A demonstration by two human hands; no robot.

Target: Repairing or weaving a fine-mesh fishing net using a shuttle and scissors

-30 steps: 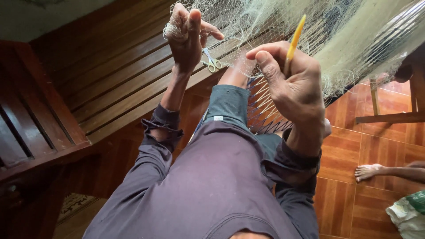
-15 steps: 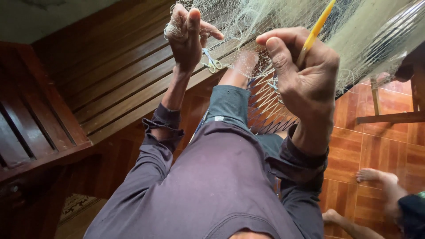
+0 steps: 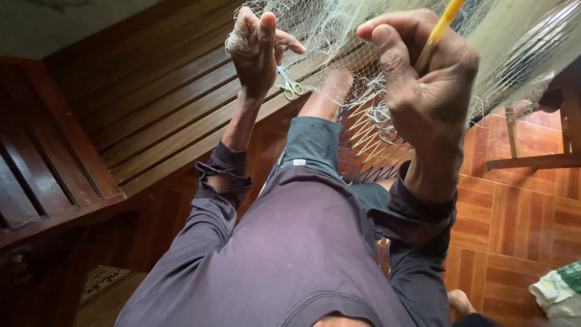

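**Inspector:** Largest item first. What was in hand?

**Assistant:** A pale fishing net, fine-meshed, hung across the top of the view and draped down over the raised knee. Everything else is placed against that net.

**Inspector:** The hands?

**Assistant:** The right hand was up in front of the net, its grip clenched around a yellow netting needle that pointed upward into the mesh. The left hand was at the net's left edge, fingers pinching a gathered bunch of mesh; small scissors hung just below that hand, close against the net.

**Inspector:** Progress, as you judged it?

**Assistant:** Mid-work, in my estimate. The needle was engaged and the mesh held taut, so a knot or stitch appeared to be under way. How much of the net was already worked, and how much remained, I could not tell; the mesh was too fine and tangled to read.

**Inspector:** Surroundings?

**Assistant:** Dark wooden wall boards lay left of the net, and orange floor tiles below its right side.
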